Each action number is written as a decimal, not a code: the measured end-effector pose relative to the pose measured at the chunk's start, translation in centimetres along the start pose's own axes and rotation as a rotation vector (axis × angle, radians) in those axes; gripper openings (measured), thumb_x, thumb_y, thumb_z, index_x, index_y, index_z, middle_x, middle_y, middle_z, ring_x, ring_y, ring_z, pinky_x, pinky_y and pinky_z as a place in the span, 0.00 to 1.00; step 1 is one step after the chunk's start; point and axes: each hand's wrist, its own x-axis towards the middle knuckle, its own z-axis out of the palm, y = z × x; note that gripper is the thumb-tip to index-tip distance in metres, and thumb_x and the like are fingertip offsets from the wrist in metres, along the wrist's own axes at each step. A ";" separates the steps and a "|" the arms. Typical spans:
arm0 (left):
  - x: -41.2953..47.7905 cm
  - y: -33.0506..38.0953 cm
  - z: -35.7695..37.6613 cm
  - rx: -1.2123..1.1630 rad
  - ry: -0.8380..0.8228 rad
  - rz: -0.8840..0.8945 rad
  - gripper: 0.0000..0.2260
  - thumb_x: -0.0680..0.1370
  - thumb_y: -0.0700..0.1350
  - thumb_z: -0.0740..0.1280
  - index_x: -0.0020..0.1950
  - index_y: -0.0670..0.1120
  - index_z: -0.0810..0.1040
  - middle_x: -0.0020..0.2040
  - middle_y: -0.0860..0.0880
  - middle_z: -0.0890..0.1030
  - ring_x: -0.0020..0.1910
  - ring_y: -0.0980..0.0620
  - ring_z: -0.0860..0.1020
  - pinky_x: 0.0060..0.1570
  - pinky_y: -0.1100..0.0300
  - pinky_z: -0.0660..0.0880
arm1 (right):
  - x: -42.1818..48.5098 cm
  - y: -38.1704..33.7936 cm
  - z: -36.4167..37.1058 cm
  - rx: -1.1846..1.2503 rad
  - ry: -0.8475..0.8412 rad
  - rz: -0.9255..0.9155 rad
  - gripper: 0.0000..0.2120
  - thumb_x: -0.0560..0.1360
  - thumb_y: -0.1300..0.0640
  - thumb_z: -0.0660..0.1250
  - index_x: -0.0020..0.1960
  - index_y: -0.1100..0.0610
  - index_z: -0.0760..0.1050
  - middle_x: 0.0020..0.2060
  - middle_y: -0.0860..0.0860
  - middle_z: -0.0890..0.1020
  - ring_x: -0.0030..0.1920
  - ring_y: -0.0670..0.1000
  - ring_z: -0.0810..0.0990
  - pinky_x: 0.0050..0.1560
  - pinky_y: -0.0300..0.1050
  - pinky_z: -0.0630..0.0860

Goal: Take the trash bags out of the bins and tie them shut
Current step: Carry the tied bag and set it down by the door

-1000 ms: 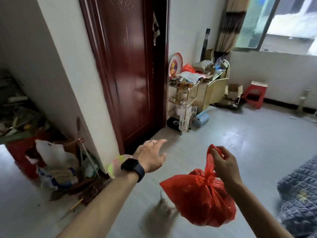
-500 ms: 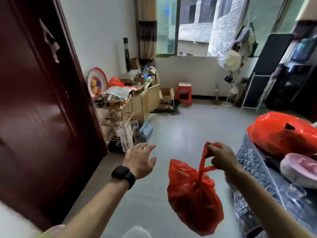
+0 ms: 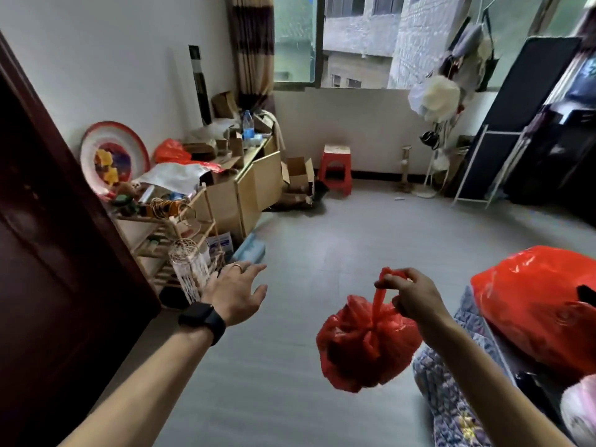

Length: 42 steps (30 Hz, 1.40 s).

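The right hand (image 3: 416, 296) pinched the gathered neck of a small red trash bag (image 3: 367, 343), which hung in the air above the floor (image 3: 322, 253). The left hand (image 3: 233, 295) was spread, empty. The bag appeared light, soft and thin-skinned; it was best held at the twisted neck.

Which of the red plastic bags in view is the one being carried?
The small knotted red bag hanging from the right hand, pinched by its handles. The large red bag lies on the quilt at right; another red bag sits on the cluttered shelf.
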 end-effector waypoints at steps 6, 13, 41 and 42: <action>16.9 1.8 2.5 -0.002 -0.035 0.078 0.23 0.78 0.60 0.58 0.74 0.60 0.65 0.73 0.51 0.70 0.71 0.48 0.68 0.68 0.47 0.66 | 14.2 -1.3 -1.7 0.027 0.101 -0.003 0.05 0.77 0.59 0.67 0.53 0.59 0.77 0.42 0.53 0.87 0.28 0.49 0.69 0.28 0.40 0.66; 36.9 6.1 5.1 0.046 -0.138 0.218 0.23 0.79 0.60 0.58 0.75 0.61 0.64 0.74 0.51 0.69 0.71 0.48 0.68 0.67 0.50 0.65 | 30.2 -3.3 -4.0 0.092 0.239 0.065 0.07 0.78 0.57 0.67 0.53 0.59 0.77 0.45 0.53 0.87 0.29 0.50 0.69 0.33 0.43 0.67; 102.5 58.3 22.6 0.014 -0.347 0.655 0.23 0.79 0.58 0.59 0.74 0.60 0.64 0.73 0.54 0.70 0.70 0.47 0.69 0.67 0.48 0.66 | 88.1 0.1 -44.1 0.322 0.690 0.309 0.12 0.77 0.56 0.70 0.56 0.63 0.78 0.49 0.55 0.86 0.33 0.47 0.75 0.30 0.40 0.66; 104.8 61.2 23.7 0.001 -0.330 0.687 0.23 0.79 0.58 0.59 0.74 0.60 0.64 0.73 0.54 0.70 0.70 0.47 0.69 0.67 0.49 0.66 | 90.1 0.3 -46.2 0.313 0.712 0.316 0.12 0.77 0.55 0.69 0.56 0.62 0.78 0.48 0.55 0.86 0.33 0.47 0.75 0.30 0.40 0.66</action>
